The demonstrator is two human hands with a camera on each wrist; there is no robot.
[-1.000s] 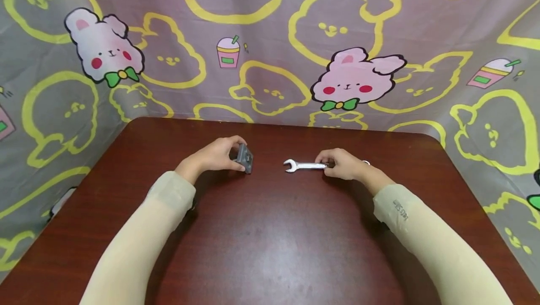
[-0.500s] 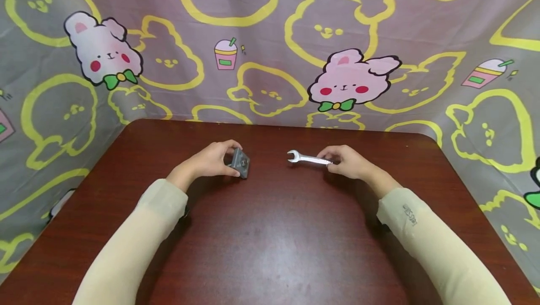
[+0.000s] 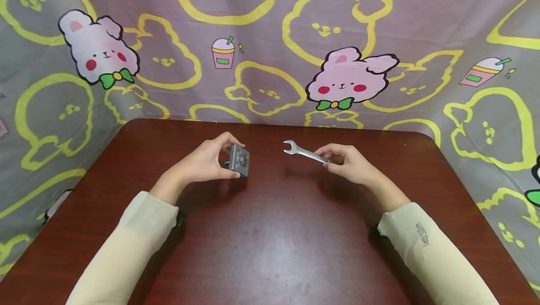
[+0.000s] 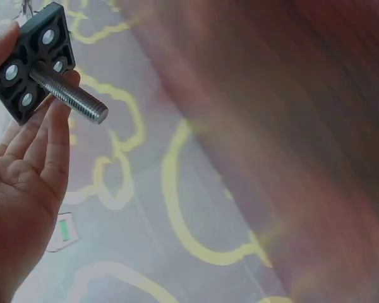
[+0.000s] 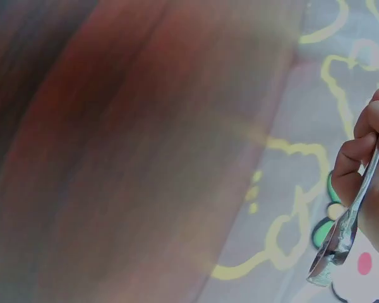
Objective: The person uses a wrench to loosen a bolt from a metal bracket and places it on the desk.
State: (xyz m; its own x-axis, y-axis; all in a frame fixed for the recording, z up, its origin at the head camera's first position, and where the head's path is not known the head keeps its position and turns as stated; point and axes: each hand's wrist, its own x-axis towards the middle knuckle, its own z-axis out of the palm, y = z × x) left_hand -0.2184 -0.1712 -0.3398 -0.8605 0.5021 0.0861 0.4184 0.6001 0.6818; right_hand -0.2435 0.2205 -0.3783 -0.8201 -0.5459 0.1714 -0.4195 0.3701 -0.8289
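Aloft: plate (image 3: 239, 160), L grip (image 3: 207, 159); wrench (image 3: 309, 153), R grip (image 3: 348, 161)

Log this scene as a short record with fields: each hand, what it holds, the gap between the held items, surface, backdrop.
Left hand: grips a dark grey square plate between thumb and fingers
Plate detail: a threaded metal rod sticks out of the palm-side face
Right hand: holds a silver wrench by its handle
Wrench direction: open end toward the plate
Plate and wrench: apart, not touching
Surface: reddish-brown table
Backdrop: greyish cloth with rabbit faces, drink cups and yellow outlines
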